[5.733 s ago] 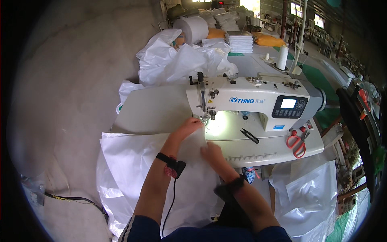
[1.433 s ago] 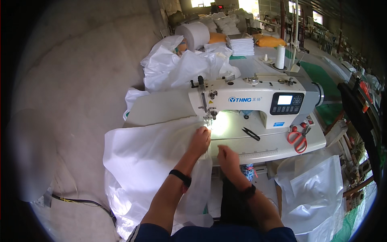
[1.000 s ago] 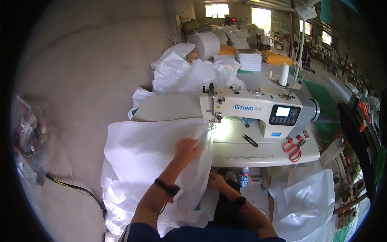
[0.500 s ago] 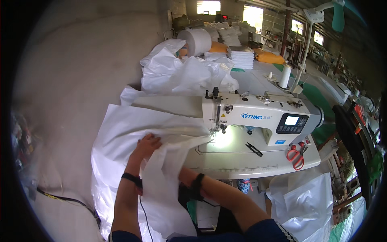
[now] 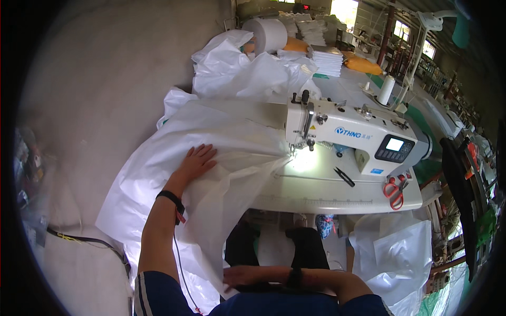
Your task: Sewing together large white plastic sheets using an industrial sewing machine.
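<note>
A large white plastic-like sheet [image 5: 153,174] drapes over the left of the sewing table and hangs down toward my lap. One gathered part of it runs under the needle area of the white sewing machine [image 5: 342,126], where a lamp lights the plate. My left hand [image 5: 197,162] lies flat on the sheet, open, fingers spread, left of the needle. Low in front of my body, my right hand [image 5: 245,276] reaches leftward to the sheet's hanging edge. Its fingers are partly hidden and blurred, so whether they grip the edge cannot be told.
Black thread snips [image 5: 344,176] and red-handled scissors [image 5: 393,194] lie on the table [image 5: 284,197], right of the needle. A thread cone [image 5: 386,90] stands behind the machine. White sheeting [image 5: 232,73] and a big white roll [image 5: 266,36] sit farther back. More sheeting [image 5: 392,253] hangs at right.
My right hand has come down from under the sheet near the table edge to my lap. The sheet now spreads wider and flatter, and my left hand has flattened on it. The view has shifted.
</note>
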`<move>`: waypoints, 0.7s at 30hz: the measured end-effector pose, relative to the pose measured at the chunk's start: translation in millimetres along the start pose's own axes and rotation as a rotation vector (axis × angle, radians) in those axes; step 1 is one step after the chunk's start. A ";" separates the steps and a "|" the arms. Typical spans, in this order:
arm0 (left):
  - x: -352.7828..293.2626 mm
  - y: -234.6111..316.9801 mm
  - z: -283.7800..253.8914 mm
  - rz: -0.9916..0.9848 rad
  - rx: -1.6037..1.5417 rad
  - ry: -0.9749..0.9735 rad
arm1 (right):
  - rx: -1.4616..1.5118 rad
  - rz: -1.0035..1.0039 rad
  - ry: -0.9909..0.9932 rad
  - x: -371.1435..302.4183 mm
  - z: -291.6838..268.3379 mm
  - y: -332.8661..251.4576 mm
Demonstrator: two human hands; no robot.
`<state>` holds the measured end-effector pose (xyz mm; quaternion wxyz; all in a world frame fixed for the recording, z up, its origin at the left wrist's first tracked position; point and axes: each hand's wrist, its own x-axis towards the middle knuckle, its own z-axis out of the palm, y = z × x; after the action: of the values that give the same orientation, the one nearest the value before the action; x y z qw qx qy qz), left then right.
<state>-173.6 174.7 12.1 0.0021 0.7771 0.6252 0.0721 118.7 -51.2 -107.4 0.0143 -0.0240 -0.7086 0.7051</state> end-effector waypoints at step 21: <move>-296.0 218.9 -22.3 -0.442 0.154 0.299 | 0.764 0.370 0.812 -79.6 40.6 -14.6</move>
<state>-25.0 -162.7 22.1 -0.1337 0.6004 0.7766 0.1362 195.9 -96.1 -91.9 0.1689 -0.4084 -0.3261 0.8357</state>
